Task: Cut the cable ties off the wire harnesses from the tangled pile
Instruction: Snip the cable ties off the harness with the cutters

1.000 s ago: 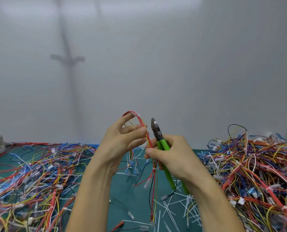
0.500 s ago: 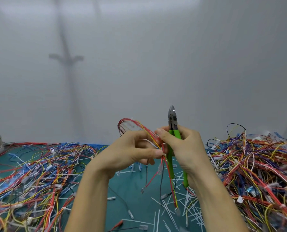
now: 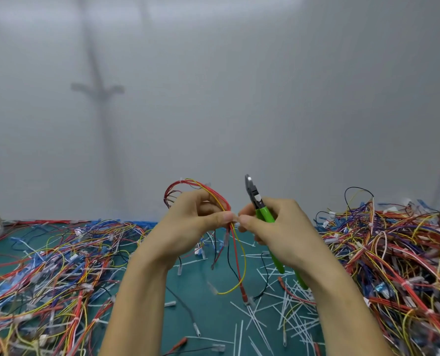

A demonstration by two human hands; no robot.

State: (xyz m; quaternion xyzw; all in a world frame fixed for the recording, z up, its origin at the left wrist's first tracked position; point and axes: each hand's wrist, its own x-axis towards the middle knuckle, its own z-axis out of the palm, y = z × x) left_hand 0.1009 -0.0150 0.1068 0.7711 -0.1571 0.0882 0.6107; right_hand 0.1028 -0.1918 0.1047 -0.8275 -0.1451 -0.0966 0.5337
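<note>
- Fingers (image 3: 221, 217) of the left hand (image 3: 188, 227) pinch a wire harness (image 3: 188, 183) in mid-air above the counter (image 3: 206, 313). Its red and yellow loop arches over the knuckles and its loose ends hang down.
- Right hand (image 3: 285, 232) curls round the green handles of the cutters (image 3: 255, 199). The blades point up, clear of the wires, and the thumb tip meets the left thumb at the bundle.
- Whether a cable tie sits between the two thumb tips is too small to tell.
- White cut ties (image 3: 265, 317) litter the counter below the right forearm, a sign that a good deal of snipping is done.
- Loose wires (image 3: 47, 265) spread across the left side look like harnesses already freed, though a few white bands show among them.
- Dense and heaped, the tangled pile (image 3: 393, 253) on the right carries many white ties, so most of the job appears to lie ahead, this harness included.
</note>
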